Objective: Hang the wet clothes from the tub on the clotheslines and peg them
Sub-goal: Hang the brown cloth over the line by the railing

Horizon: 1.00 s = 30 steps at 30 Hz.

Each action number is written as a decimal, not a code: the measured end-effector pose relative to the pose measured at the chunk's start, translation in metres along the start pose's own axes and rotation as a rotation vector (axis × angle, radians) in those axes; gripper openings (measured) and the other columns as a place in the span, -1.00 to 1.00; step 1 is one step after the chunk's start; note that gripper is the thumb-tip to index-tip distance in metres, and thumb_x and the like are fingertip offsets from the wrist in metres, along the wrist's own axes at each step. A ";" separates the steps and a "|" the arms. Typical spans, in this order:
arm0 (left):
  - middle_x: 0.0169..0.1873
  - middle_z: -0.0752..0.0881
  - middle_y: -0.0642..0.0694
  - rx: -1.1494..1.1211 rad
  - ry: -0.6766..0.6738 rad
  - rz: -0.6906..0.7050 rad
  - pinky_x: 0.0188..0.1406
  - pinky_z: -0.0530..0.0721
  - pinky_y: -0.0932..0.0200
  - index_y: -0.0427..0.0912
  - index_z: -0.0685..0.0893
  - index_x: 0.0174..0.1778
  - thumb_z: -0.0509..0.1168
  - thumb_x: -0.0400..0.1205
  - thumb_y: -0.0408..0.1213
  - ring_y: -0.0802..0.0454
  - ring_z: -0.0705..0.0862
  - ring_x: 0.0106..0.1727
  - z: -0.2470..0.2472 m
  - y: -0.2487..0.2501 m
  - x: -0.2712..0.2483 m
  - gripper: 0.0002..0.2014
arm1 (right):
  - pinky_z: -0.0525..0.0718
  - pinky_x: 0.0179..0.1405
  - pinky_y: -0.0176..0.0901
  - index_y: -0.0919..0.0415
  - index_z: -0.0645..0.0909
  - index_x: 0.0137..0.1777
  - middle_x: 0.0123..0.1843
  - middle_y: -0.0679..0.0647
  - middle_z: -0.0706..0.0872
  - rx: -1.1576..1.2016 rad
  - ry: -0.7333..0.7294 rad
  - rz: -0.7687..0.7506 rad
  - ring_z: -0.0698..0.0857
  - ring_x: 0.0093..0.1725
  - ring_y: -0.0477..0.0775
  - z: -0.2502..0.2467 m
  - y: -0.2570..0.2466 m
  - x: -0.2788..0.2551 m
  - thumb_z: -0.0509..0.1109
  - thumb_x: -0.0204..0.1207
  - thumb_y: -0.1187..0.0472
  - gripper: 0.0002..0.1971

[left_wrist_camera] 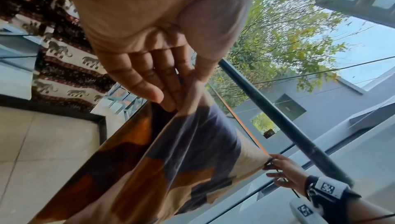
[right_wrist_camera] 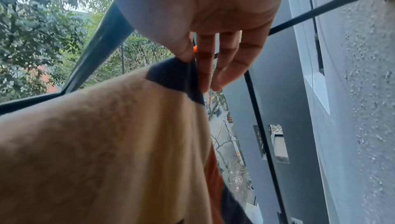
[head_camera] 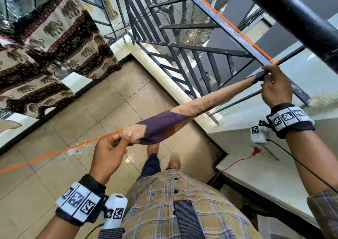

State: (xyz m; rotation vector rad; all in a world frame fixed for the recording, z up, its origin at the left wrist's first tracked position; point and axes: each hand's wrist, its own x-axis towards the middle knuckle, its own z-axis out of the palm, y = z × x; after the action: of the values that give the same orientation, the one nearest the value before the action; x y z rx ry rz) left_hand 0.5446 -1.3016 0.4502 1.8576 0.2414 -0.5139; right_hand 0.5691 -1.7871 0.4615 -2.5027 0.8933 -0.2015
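Note:
A tan, purple and orange patchwork cloth point(head_camera: 175, 118) lies draped over the near orange clothesline point(head_camera: 54, 151) and is stretched between my two hands. My left hand point(head_camera: 111, 145) pinches its near corner by the line. My right hand point(head_camera: 274, 86) pinches the far corner up by the railing. In the left wrist view the cloth point(left_wrist_camera: 171, 160) hangs in folds below my left hand point(left_wrist_camera: 166, 99), with the right hand point(left_wrist_camera: 280, 172) at its far corner. The right wrist view shows thumb and fingers point(right_wrist_camera: 205, 75) pinching the dark corner of the cloth point(right_wrist_camera: 107, 143). The tub and pegs are out of sight.
An elephant-print cloth point(head_camera: 54, 43) hangs at the left. A second orange line point(head_camera: 228, 21) runs along the black metal railing point(head_camera: 182, 46). A thick black pole point(head_camera: 292, 15) crosses overhead at the right. Tiled floor point(head_camera: 45, 183) lies below, with a white ledge point(head_camera: 265, 174) at the right.

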 end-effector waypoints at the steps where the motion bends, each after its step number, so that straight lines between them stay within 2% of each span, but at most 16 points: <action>1: -0.23 0.86 -0.06 -0.028 0.019 0.019 -0.16 0.69 0.06 -0.16 0.78 -0.19 0.32 0.62 -0.02 0.09 0.79 -0.13 -0.005 0.010 -0.002 -0.72 | 0.68 0.09 0.30 -0.21 0.45 0.23 0.06 0.14 0.80 -0.025 -0.038 -0.007 0.76 0.05 0.34 -0.002 0.000 0.002 -0.01 0.59 -0.01 -0.70; 3: -0.25 0.86 -0.01 -0.019 0.061 0.049 -0.20 0.68 0.12 -0.12 0.74 -0.19 0.33 0.64 -0.09 0.14 0.81 -0.15 -0.013 0.022 0.003 -0.79 | 0.68 0.10 0.29 -0.28 0.45 0.14 0.02 0.16 0.81 -0.092 -0.098 -0.005 0.76 0.05 0.36 -0.007 -0.002 0.006 -0.01 0.57 -0.06 -0.74; 4: -0.28 0.85 -0.01 0.022 0.078 0.056 -0.22 0.67 0.14 -0.09 0.74 -0.18 0.36 0.65 -0.11 0.13 0.81 -0.17 -0.015 0.024 0.008 -0.83 | 0.66 0.12 0.26 -0.24 0.47 0.14 0.03 0.21 0.80 -0.141 -0.120 0.004 0.73 0.07 0.40 -0.010 -0.004 0.008 0.02 0.57 -0.04 -0.75; 6: -0.33 0.84 0.02 0.195 0.126 0.072 -0.23 0.65 0.15 -0.03 0.75 -0.16 0.40 0.63 -0.10 0.10 0.81 -0.20 -0.018 0.025 0.019 -0.88 | 0.62 0.15 0.21 -0.10 0.57 0.18 0.10 0.28 0.77 -0.227 -0.108 0.016 0.68 0.12 0.45 -0.019 -0.009 0.011 0.12 0.57 0.08 -0.72; 10: -0.40 0.79 0.10 0.605 0.232 0.088 -0.24 0.66 0.11 0.05 0.74 -0.10 0.44 0.54 -0.06 0.02 0.77 -0.24 -0.018 0.024 0.029 -0.90 | 0.67 0.22 0.18 -0.07 0.74 0.13 0.16 0.18 0.79 -0.231 -0.046 0.045 0.67 0.17 0.41 -0.031 -0.019 0.016 0.25 0.44 0.17 -0.66; 12: -0.43 0.77 0.15 0.635 0.257 0.085 -0.25 0.62 0.10 0.08 0.65 -0.07 0.46 0.53 -0.08 0.06 0.75 -0.24 -0.016 0.022 0.028 -0.86 | 0.67 0.25 0.18 -0.09 0.74 0.15 0.14 0.14 0.80 -0.200 -0.036 0.066 0.69 0.18 0.37 -0.032 -0.019 0.016 0.30 0.43 0.15 -0.67; 14: -0.42 0.72 0.15 0.611 0.259 0.150 -0.26 0.60 0.08 0.08 0.60 -0.07 0.47 0.55 -0.12 0.07 0.71 -0.28 -0.014 0.020 0.025 -0.83 | 0.67 0.24 0.12 -0.10 0.71 0.17 0.10 0.08 0.82 -0.139 -0.004 0.083 0.71 0.17 0.30 -0.032 -0.017 0.012 0.31 0.42 0.11 -0.67; 16: -0.33 0.66 0.13 0.623 0.236 0.315 -0.22 0.61 0.04 0.09 0.64 -0.01 0.47 0.56 -0.17 0.02 0.65 -0.25 -0.014 0.016 0.022 -0.84 | 0.66 0.21 0.04 -0.10 0.70 0.18 0.06 0.05 0.83 -0.066 0.049 0.095 0.75 0.12 0.21 -0.029 -0.013 0.006 0.31 0.43 0.05 -0.67; 18: -0.16 0.65 0.06 0.710 0.200 0.474 -0.10 0.57 0.01 0.05 0.69 0.12 0.43 0.59 -0.17 -0.06 0.60 -0.11 -0.013 0.012 0.022 -0.80 | 0.69 0.19 0.03 -0.11 0.68 0.20 0.04 0.05 0.83 0.017 0.071 0.071 0.78 0.02 0.17 -0.024 -0.009 0.000 0.32 0.45 -0.03 -0.67; 21: 0.13 0.67 -0.03 0.872 0.157 0.515 0.06 0.54 -0.16 0.03 0.70 0.30 0.44 0.59 -0.11 -0.15 0.55 0.14 -0.010 0.008 0.024 -0.66 | 0.74 0.12 0.15 -0.18 0.61 0.24 0.10 -0.03 0.80 0.091 0.014 0.008 0.80 -0.13 0.17 -0.016 -0.005 -0.007 0.31 0.52 -0.15 -0.69; 23: 0.20 0.68 -0.01 0.910 0.128 0.494 0.08 0.52 -0.22 0.06 0.69 0.34 0.47 0.57 -0.11 -0.12 0.54 0.22 -0.006 0.007 0.025 -0.61 | 0.75 0.07 0.22 -0.13 0.63 0.24 0.11 0.00 0.79 0.117 0.014 0.007 0.81 -0.15 0.18 -0.011 -0.003 -0.004 0.28 0.57 -0.15 -0.69; 25: 0.16 0.72 0.01 0.894 0.100 0.501 0.06 0.50 -0.18 0.07 0.69 0.33 0.46 0.59 -0.11 -0.09 0.58 0.18 -0.003 0.006 0.026 -0.63 | 0.76 0.07 0.22 0.01 0.69 0.23 0.07 0.09 0.82 0.106 0.026 0.011 0.83 -0.14 0.19 -0.009 -0.005 0.001 0.25 0.56 -0.14 -0.62; 27: 0.06 0.77 0.05 0.865 0.087 0.519 -0.02 0.50 -0.10 0.05 0.73 0.26 0.40 0.64 -0.08 -0.08 0.64 0.07 -0.001 0.003 0.029 -0.73 | 0.73 0.13 0.19 0.09 0.75 0.18 0.00 0.18 0.84 0.027 0.037 0.017 0.81 -0.03 0.26 -0.011 -0.008 0.008 0.24 0.53 -0.14 -0.56; 30: -0.11 0.81 0.04 0.821 0.085 0.517 -0.18 0.53 0.04 -0.05 0.80 0.09 0.35 0.65 -0.09 -0.07 0.68 -0.13 0.004 0.000 0.031 -0.80 | 0.67 0.22 0.08 0.14 0.80 0.13 0.01 0.28 0.83 -0.079 0.022 0.079 0.73 0.15 0.34 -0.019 -0.015 0.021 0.35 0.54 0.00 -0.68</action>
State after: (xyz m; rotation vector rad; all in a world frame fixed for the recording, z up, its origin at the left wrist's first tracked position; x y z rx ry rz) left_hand 0.5707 -1.3080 0.4349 2.6168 -0.4625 -0.1669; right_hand 0.5882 -1.7973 0.4845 -2.5362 1.0261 -0.1708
